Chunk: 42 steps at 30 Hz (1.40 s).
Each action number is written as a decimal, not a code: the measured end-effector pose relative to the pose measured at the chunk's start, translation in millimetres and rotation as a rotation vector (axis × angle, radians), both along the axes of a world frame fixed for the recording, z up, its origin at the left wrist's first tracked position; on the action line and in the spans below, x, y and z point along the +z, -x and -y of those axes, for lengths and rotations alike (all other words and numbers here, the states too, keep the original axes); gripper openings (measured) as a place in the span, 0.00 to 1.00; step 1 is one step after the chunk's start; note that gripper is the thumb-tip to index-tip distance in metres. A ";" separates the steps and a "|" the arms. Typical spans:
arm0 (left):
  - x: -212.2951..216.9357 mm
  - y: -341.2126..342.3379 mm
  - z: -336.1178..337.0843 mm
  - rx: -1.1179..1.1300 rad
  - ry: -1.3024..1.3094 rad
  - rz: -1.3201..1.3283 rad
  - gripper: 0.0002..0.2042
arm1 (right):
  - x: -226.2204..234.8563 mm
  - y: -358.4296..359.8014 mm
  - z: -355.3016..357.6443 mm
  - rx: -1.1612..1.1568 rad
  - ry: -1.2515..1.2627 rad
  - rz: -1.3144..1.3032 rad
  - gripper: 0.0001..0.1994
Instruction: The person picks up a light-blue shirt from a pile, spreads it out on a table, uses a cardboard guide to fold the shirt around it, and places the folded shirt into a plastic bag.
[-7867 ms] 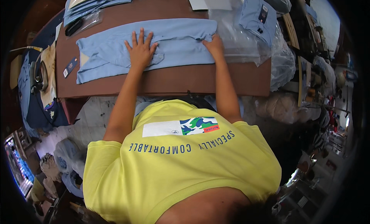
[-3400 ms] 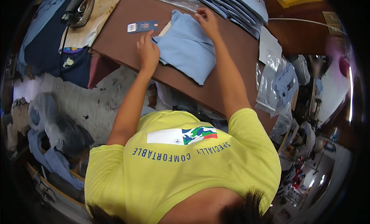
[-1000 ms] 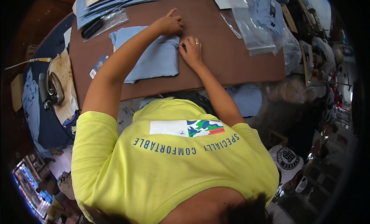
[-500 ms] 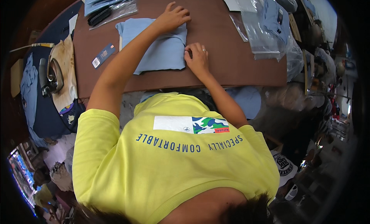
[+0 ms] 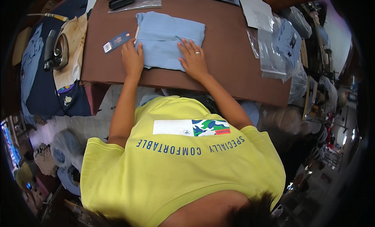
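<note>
A folded light blue garment (image 5: 168, 35) lies flat on the brown-covered table (image 5: 230, 62). My left hand (image 5: 132, 58) rests at its left edge, fingers stretched out, the fingertips close to the dark blue hang tag (image 5: 116, 42). On the garment's lower right part lies my right hand (image 5: 193, 59), palm down with its fingers spread and a ring on one of them. A strip of pale material shows along the garment's left side. Neither hand grips anything.
At the left, an iron (image 5: 60, 51) sits on a scorched cloth (image 5: 80, 35). A black bundle (image 5: 121, 2) lies on a plastic sleeve at the back. Clear plastic bags (image 5: 269, 51) and a packed blue garment (image 5: 288, 41) lie at the right.
My left hand has come from the garment's far edge down to its left side. My right hand has moved from its right edge onto the cloth. The garment now lies flatter.
</note>
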<state>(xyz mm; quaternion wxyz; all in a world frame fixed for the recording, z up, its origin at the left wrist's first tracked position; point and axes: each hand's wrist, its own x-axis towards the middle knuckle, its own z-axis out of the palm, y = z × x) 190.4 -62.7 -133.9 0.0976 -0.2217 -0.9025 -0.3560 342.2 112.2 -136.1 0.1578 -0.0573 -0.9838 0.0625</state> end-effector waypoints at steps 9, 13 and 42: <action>-17.4 20.1 -7.0 0.185 0.096 0.148 0.13 | 3.3 21.8 -30.8 -0.174 0.170 -0.298 0.09; -20.9 21.7 -3.1 0.205 0.074 0.167 0.13 | 8.8 19.8 -32.0 -0.048 -0.076 -0.323 0.07; 4.5 -35.0 35.5 0.310 -0.167 0.410 0.18 | 4.1 222.3 -48.7 0.018 0.296 0.168 0.24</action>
